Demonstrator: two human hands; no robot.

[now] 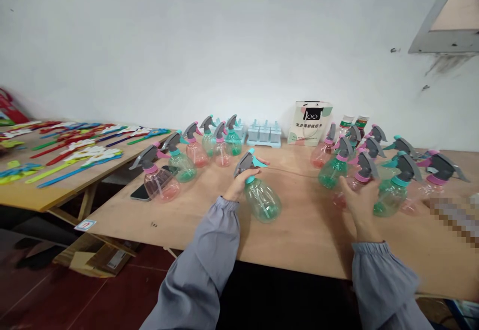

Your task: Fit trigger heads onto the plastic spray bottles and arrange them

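Observation:
My left hand (242, 182) is wrapped round the neck of a green spray bottle (264, 201) with a grey and teal head, in the middle of the wooden table (209, 220). At the right, my right hand (359, 201) is at a pink spray bottle (346, 190) with a grey and pink head. Its thumb and fingers are spread around that bottle's upper part, and whether they grip it is unclear. A green spray bottle (389, 196) stands just right of this hand, and another green one (331, 171) stands behind it to the left.
Several spray bottles (220, 153) stand at the back left, near a dark phone (141, 192). Light blue popsicle moulds (264, 134) and a paper bag (310, 124) are by the wall. The left table (56, 190) bears colourful plastic pieces.

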